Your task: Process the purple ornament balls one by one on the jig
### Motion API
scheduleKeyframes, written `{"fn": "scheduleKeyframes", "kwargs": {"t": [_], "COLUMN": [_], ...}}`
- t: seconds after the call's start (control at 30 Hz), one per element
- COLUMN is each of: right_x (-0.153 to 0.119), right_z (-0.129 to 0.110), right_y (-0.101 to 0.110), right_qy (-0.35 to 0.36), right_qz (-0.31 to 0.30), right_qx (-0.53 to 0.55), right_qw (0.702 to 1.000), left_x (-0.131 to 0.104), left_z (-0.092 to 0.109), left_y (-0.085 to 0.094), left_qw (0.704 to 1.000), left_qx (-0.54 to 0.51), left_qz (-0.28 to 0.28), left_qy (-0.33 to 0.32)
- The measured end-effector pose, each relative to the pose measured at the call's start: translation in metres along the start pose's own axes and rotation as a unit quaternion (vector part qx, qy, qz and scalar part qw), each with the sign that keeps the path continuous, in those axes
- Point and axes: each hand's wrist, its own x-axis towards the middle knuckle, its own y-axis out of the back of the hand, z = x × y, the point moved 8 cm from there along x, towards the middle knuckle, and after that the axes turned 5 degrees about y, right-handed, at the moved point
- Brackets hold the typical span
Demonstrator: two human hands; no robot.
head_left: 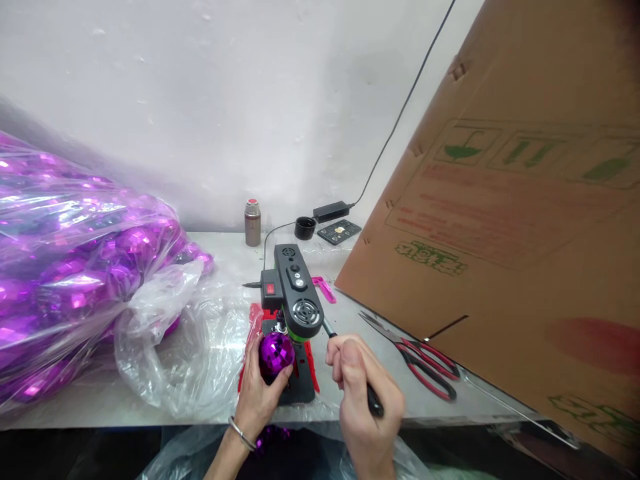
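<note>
A shiny purple mirrored ball [277,353] is gripped in my left hand [260,387], thumb on its lower right side and fingers on its left. The ball sits against the front of a small black machine [299,290] with round vents and a red switch. My right hand [367,393] is wrapped round a black-handled lever [375,401], whose metal rod runs up to the machine's right side. Under the machine lies a dark base plate [297,393] with red material [311,367] at its edges.
Clear bags of purple balls [90,267] fill the left. A large cardboard box [500,233] leans at the right, with red-handled scissors [425,367] before it. Behind stand a flask [253,223], a black cup [305,228] and a power adapter [331,212]. A pink piece [326,289] lies nearby.
</note>
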Motion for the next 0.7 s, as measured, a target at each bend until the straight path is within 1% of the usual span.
{"fn": "scheduleKeyframes", "kwargs": {"t": [0.07,0.17,0.23,0.3,0.47,0.7], "right_x": [-0.001,-0.001,0.000,0.002,0.005,0.006], "right_z": [0.000,0.001,0.001,0.001,0.000,0.000], "right_y": [0.000,0.000,0.000,0.000,0.000,-0.001], "right_qy": [0.003,-0.001,-0.004,-0.008,-0.019,-0.018], "right_qz": [-0.001,-0.001,-0.002,-0.004,-0.006,0.000], "right_qx": [0.001,0.006,0.008,0.005,0.001,-0.003], "right_qw": [1.000,1.000,1.000,1.000,1.000,1.000], "left_x": [-0.003,-0.007,-0.010,-0.011,-0.011,-0.010], "left_z": [0.006,0.016,0.022,0.025,0.020,0.011], "left_y": [-0.003,-0.009,-0.014,-0.017,-0.023,-0.029], "left_qw": [0.998,0.992,0.988,0.986,0.990,0.994], "left_qx": [0.033,0.066,0.076,0.078,0.051,-0.002], "left_qz": [0.004,-0.012,-0.027,-0.037,-0.055,-0.101], "left_qy": [-0.049,-0.107,-0.132,-0.142,-0.119,-0.039]}}
